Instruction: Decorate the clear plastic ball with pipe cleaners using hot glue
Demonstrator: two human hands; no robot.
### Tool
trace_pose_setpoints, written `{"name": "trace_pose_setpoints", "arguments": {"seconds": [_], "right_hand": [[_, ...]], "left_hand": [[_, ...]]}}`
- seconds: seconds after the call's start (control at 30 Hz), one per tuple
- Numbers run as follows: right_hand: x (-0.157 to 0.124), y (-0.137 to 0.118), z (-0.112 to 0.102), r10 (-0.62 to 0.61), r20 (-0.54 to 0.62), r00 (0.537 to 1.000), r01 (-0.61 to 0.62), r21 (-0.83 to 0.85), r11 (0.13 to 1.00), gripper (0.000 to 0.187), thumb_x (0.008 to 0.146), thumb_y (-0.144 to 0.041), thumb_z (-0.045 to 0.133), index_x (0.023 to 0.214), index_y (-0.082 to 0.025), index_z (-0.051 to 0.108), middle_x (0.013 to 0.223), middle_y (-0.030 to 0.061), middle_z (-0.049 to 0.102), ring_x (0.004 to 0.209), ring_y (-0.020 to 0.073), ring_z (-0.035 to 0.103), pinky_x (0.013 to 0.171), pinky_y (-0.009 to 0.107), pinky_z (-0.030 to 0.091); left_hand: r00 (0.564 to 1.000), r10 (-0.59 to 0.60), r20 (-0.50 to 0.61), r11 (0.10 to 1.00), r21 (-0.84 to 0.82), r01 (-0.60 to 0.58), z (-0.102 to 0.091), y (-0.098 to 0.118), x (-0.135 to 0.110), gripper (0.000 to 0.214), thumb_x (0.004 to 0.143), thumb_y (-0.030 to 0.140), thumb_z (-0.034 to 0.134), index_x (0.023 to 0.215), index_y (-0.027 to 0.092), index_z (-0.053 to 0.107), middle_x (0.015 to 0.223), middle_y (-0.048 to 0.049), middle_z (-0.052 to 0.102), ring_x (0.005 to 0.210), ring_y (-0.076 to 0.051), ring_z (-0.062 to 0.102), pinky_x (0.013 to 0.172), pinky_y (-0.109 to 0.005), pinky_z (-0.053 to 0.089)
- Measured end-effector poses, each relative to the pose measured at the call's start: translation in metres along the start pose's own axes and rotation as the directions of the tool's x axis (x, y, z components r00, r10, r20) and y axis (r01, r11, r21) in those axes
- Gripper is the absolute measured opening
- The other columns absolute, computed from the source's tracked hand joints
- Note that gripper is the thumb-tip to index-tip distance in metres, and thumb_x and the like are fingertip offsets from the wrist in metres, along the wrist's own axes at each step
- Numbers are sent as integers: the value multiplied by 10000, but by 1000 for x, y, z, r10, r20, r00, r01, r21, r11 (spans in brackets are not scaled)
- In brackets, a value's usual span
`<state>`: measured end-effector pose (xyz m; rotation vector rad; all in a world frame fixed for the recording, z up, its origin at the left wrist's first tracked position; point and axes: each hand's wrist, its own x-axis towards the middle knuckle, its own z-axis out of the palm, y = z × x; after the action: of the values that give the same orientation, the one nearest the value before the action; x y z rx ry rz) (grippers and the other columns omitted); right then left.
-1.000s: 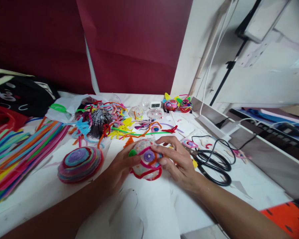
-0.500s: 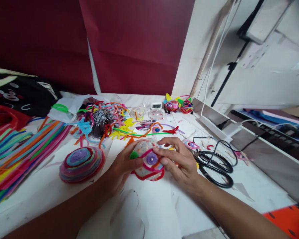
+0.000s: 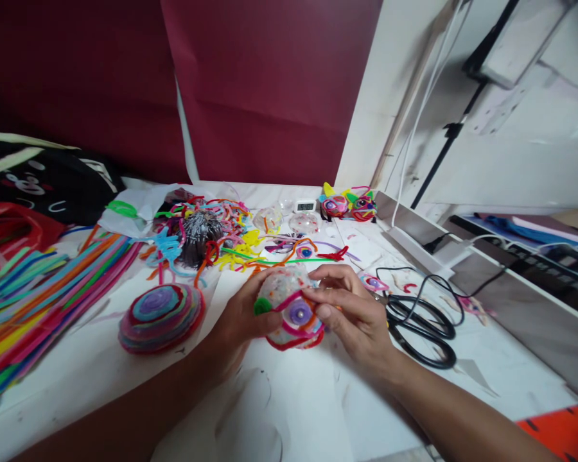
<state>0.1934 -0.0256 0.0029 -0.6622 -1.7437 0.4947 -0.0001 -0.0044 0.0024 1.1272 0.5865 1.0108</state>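
Both my hands hold a clear speckled ball [image 3: 289, 301] decorated with pipe cleaners: a purple spiral eye, a green bit at its left, red trim along the bottom. My left hand [image 3: 238, 317] cups its left side, thumb by the green bit. My right hand [image 3: 354, 314] grips its right side, thumb pressed beside the purple spiral, fingers curled over the top. The ball is just above the white table [image 3: 293, 410].
Black scissors [image 3: 421, 324] lie right of my right hand. A coiled multicoloured dome [image 3: 161, 317] sits at the left, straight pipe cleaners [image 3: 43, 295] beyond it. A tangle of pipe cleaners [image 3: 207, 228], two finished decorated balls [image 3: 349, 205] and a small clock [image 3: 304, 205] stand at the back.
The hands and ball have stayed together, the ball lifted and turned a little so the purple eye faces more toward me. The view shifted slightly.
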Motion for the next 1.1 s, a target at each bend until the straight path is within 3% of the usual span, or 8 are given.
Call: {"name": "trace_pose_setpoints", "arguments": {"seconds": [0.53,0.73,1.0,1.1], "right_hand": [[3,5,1,150,-4,989,-148,157,976,204,864,-271,650,1027,-364,730,1117,51,554,1134,221,498,984,446,401],[3,8,1,192,0,981,-186,242,952,186,839,-276,682,988,-371,742,1059,36,535,1069,197,511,938,400,422],[2,9,1,221,8,975,-215,256,942,162,846,-302,674,976,-370,743,1042,27,546,1067,185,507,948,392,417],[1,11,2,235,10,972,-228,272,935,156,840,-309,679,969,-372,743,1046,25,555,1071,186,508,949,392,418]], "left_hand": [[997,37,-63,999,41,-34,-1,-2,1,666,593,309,823,1201,234,564,1149,-68,664,1021,-287,627,795,-328,501],[997,44,-68,995,90,-38,-8,-6,4,730,581,312,835,1242,229,538,1189,-87,646,1065,-321,606,822,-357,502],[990,68,-127,995,81,-58,-1,-3,1,714,571,301,841,1223,223,559,1182,-75,652,1118,-311,579,882,-341,471],[992,76,-101,994,91,-66,-3,-4,2,728,560,307,844,1223,228,554,1181,-79,651,1108,-321,582,860,-344,480]]}}
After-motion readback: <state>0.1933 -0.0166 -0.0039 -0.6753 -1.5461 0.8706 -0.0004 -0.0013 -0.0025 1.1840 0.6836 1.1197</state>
